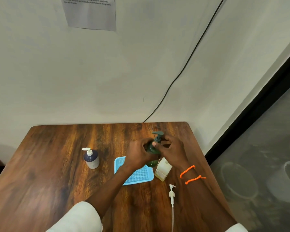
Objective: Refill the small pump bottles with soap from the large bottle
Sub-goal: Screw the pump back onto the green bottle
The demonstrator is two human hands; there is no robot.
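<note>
1. The left hand (139, 153) is closed round the body of the green pump bottle (151, 150); that grip holds it upright over the blue tray (120, 162).
2. The right hand (172, 150) has its fingers pinched at the bottle's neck, just under the pump head (158, 135), seemingly at the collar.
3. Beside that grip, toward the person, stands the pale large bottle (162, 169) with its top off; its white pump (172, 194) lies nearer still on the bench (57, 164).
4. Well to the left of the grip stands a dark blue pump bottle (91, 159).
5. The green bottle looks like stiff, light plastic, probably slick if soapy; hold the body firmly and turn the collar.
</note>
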